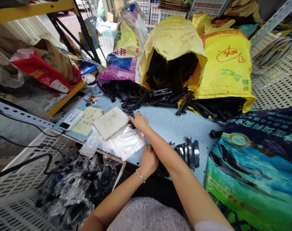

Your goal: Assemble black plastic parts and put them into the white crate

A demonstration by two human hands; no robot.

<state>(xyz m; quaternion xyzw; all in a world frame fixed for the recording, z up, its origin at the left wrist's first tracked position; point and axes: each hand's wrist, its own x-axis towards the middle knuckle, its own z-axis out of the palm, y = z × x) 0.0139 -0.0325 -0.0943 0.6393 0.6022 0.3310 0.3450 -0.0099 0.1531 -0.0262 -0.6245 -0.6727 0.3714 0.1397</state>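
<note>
My right hand (139,122) reaches across over my left wrist, its fingers pinching a slim black plastic part (130,111) beside a pale square tile (111,122). Under the tile lie clear plastic bags (126,142). Close to the table's front edge, my left hand (149,160) is curled closed; my right forearm and the hand itself hide what its fingers hold, if anything. To the right of my forearm, a bundle of shiny black parts (187,152) rests on the blue tabletop (157,117).
Yellow sacks (174,38) (229,64) spill black parts along the back. A blue-green sack (254,160) stands at right. Handwritten paper (88,120), a white device (72,119) and a jar (89,80) sit at left. Below, a white crate (6,192) holds bagged black parts.
</note>
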